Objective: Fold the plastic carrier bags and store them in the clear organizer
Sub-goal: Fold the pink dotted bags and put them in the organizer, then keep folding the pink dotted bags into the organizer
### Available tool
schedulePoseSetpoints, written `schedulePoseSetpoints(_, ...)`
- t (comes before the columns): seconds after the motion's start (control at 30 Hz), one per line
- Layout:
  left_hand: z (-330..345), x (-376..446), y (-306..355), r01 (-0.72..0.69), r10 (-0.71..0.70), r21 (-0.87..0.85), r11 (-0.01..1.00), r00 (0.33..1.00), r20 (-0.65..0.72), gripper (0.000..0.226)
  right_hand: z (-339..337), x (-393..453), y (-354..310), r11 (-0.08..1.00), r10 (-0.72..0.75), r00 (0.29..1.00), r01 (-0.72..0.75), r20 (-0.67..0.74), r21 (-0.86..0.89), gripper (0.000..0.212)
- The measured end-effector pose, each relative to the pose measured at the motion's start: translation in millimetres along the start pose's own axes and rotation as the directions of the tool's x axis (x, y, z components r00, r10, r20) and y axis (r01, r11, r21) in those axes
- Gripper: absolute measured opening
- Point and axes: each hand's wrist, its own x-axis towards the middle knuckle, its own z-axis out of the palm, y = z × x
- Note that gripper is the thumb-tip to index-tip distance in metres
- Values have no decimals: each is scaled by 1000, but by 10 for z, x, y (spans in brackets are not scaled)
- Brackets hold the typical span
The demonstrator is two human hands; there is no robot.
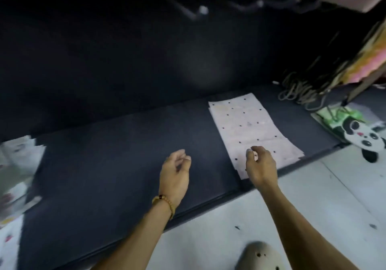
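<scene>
A flat, pale pink plastic carrier bag with small black dots [250, 127], folded into a long rectangle with a crease across its near third, lies smooth on a dark, matte padded surface [117, 154] with a soft rounded front edge. The bag sits right of centre, running from the back of the pad to its front edge.

The right hand [261, 165] hovers over the bag's near end, fingers loosely curled and thumb close to the forefinger; whether it touches or pinches the plastic cannot be told. The left hand [175, 169] hangs over bare pad just left of the bag, fingers loosely curled, holding nothing. A yellow beaded bracelet [165, 202] circles the left wrist.

At the far right a glossy bag printed with a black-and-white panda on green [359, 131] overhangs the pad's edge. Behind it lies a tangle of thin pale cords [296, 92]. At the left edge, blurred clear and white plastic shapes [18, 169] show. Below the pad is a pale, scuffed floor [229, 217], with a grey perforated foam shoe [261, 255] at the bottom.
</scene>
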Motion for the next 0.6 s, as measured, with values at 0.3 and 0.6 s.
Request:
schedulePoseSetpoints(0.3,1339,568,-279,-581,168,605,544,782,600,69,-337,632,887,828,-267,929,357,256,-432,40)
schedulePoseSetpoints(0.6,1147,533,-328,-657,250,679,327,754,608,34,-155,241,839,833,-411,906,419,101,-361,26)
